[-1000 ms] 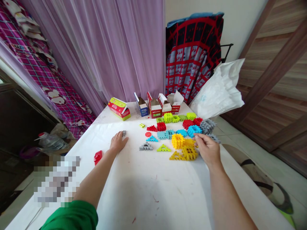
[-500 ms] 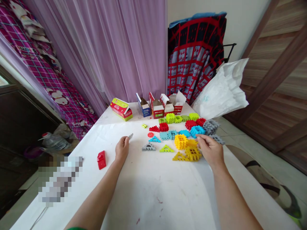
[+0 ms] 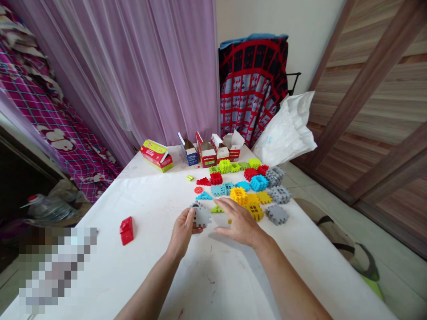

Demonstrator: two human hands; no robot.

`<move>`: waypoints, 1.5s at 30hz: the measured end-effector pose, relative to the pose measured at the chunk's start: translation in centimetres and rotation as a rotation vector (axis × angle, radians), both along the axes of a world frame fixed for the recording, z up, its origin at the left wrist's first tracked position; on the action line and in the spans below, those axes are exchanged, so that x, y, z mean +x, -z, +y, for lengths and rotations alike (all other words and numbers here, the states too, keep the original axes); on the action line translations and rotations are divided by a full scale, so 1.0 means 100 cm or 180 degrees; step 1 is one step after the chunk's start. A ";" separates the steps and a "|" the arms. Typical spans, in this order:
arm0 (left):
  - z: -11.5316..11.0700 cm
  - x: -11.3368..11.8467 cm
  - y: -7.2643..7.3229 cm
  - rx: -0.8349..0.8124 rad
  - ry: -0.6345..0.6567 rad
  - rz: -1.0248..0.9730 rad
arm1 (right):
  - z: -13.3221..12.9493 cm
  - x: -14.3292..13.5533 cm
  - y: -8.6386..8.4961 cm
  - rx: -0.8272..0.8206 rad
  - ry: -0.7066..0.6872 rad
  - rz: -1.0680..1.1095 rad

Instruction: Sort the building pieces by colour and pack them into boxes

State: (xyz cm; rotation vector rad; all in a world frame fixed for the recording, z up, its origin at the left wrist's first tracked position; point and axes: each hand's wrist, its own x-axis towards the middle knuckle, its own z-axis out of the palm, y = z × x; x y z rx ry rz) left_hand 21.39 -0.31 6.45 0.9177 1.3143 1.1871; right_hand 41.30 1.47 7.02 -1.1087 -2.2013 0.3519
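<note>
My left hand is closed on a flat grey interlocking block with toothed edges, held over the middle of the table. Just right of it, my right hand has its thumb and fingers spread, with nothing between them. A light green triangular piece lies partly hidden behind those fingers. Farther right sit yellow interlocking blocks and grey ones. A blue triangular piece and a red round piece lie beyond my left hand.
Red blocks, blue blocks and green blocks stand in rows farther back. Several open cardboard boxes line the far edge, with a white bag at the right. A red plastic object rests on the left.
Both hands have come together over the middle, my right hand moving left from the yellow blocks. A flat grey block now shows clearly in my left hand. The camera view has shifted.
</note>
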 end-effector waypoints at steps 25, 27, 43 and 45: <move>0.001 -0.038 0.039 0.1033 -0.0516 0.1572 | -0.019 0.174 0.005 -0.0158 0.1588 0.0396; 0.002 -0.042 0.045 0.1061 -0.0584 0.1600 | -0.022 0.190 0.007 -0.0286 0.1596 0.0224; -0.002 -0.040 0.050 0.1161 -0.0276 0.1827 | -0.009 0.198 0.012 -0.0844 0.1180 -0.0833; -0.002 -0.040 0.051 0.1140 -0.0280 0.1815 | -0.008 0.199 0.009 -0.0873 0.1178 -0.0911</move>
